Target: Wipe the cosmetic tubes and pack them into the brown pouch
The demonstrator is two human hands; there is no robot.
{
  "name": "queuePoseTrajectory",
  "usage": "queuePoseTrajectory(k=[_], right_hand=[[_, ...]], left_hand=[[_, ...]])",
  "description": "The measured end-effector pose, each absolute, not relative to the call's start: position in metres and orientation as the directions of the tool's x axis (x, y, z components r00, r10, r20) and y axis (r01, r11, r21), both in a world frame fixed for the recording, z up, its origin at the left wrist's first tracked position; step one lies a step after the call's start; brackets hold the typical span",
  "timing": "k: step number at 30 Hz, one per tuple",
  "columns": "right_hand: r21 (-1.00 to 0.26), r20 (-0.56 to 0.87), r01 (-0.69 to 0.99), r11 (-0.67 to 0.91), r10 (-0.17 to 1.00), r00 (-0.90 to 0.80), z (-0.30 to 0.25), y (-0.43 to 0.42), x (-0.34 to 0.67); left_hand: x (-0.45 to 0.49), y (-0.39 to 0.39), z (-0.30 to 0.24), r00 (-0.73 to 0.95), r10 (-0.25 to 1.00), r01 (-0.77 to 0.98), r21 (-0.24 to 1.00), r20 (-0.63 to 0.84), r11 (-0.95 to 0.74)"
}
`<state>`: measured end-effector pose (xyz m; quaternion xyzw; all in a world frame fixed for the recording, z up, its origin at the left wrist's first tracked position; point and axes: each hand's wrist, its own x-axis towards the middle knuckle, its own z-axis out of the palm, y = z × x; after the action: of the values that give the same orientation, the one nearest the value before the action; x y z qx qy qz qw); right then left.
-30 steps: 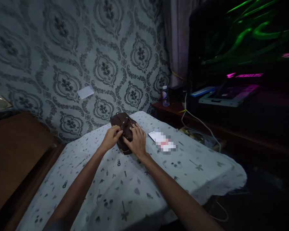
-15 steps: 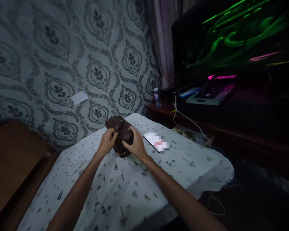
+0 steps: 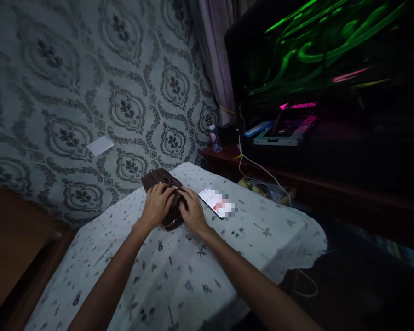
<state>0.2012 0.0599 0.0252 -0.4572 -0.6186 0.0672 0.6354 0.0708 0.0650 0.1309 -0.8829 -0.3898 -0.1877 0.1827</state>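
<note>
A small dark brown leather-look bag with gold-coloured metal fittings lies on the cloth-covered table. My left hand reaches over its left side, with fingers curled onto the top near a raised strap or flap. On the right side, my right hand grips the bag's edge, its fingers bent and close to those of the left. Both hands hide much of the bag's middle, so what the fingertips pinch is unclear. Just right of my right hand, a phone with a lit, partly blurred screen lies flat.
A white patterned cloth covers the table. Beyond it, a bottle stands on a reddish-brown ledge near a white cable. A large dark screen glows green at right. Patterned wallpaper is behind.
My left hand has moved further over the bag's top, and my right-hand fingers have shifted inward. The camera view has turned slightly right, so the surroundings appear further left.
</note>
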Motion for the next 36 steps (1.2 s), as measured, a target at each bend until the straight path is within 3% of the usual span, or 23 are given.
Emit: queuePoseTrajectory(k=[6, 14, 25, 36], right_hand=[[-0.693, 0.677, 0.52, 0.499, 0.699, 0.231, 0.045, 0.072, 0.214], [-0.576, 0.549, 0.761, 0.299, 0.831, 0.089, 0.073, 0.095, 0.228], [-0.584, 0.596, 0.729, 0.357, 0.798, 0.087, 0.063, 0.084, 0.227], [-0.64, 0.685, 0.569, 0.517, 0.719, 0.116, 0.045, 0.081, 0.222]], left_hand=[[0.068, 0.068, 0.128, 0.624, 0.648, 0.762, -0.159, 0.437, -0.628], [0.075, 0.073, 0.139, 0.653, 0.67, 0.751, -0.187, 0.352, -0.634], [0.073, 0.073, 0.142, 0.677, 0.666, 0.734, -0.212, 0.314, -0.646], [0.071, 0.073, 0.136, 0.674, 0.672, 0.739, -0.298, 0.307, -0.605]])
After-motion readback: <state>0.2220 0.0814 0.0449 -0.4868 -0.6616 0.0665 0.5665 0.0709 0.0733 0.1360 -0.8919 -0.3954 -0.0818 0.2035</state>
